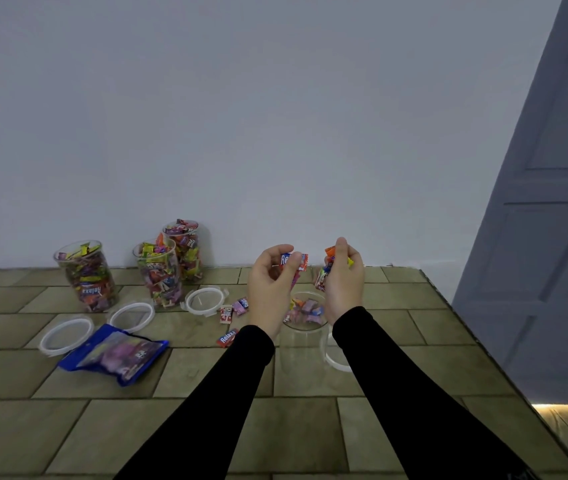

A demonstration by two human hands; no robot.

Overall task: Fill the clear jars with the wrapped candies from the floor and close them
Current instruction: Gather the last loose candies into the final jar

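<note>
Hands (268, 289) (343, 278) each grip wrapped candies (294, 262) above upright, open-mouthed clear jar (305, 344), seemingly part-filled.

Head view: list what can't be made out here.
- Open jar: its clear wall barely shows; the hands cover part of its mouth, so fill level is unclear.
- Lid beside it: the right sleeve hides most of it.
- Blue bag: print blurred.
- Candies in left hand and right hand: count hidden by fingers.

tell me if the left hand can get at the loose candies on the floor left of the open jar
Probably not yet: the floor around the loose candies is clear, but the left hand is already gripping candy above the open jar.
</note>
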